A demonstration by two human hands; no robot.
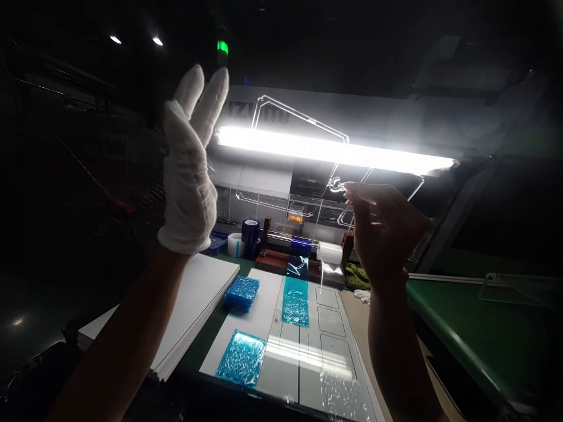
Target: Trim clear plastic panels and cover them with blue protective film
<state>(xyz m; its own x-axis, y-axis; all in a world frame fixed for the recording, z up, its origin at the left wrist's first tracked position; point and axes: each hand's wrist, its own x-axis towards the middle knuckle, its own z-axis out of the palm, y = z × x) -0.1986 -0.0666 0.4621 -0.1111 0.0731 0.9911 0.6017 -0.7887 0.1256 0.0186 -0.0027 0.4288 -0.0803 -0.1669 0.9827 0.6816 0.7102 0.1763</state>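
Observation:
My left hand (pixel 189 176), in a white glove, is raised at the left with two fingers pointing up and apart. It is at the left side of a clear plastic panel (pixel 281 205), whose left edge is hard to make out. Bare, my right hand (pixel 387 223) pinches the panel's right part near a small clear curved piece (pixel 335 185). The see-through panel has bevelled outlines and is held up, tilted, in front of a bright tube light (pixel 308 146). How the gloved fingers grip is partly hidden.
Below lie a marked grey-white board (pixel 285 363), blue film pads (pixel 241 357) and a stack of white sheets (pixel 193 305). Behind stand a holder with a blue film roll (pixel 301 246) and a white roll (pixel 329 252), plus tape rolls (pixel 250 231). A green surface (pixel 475 328) is at right.

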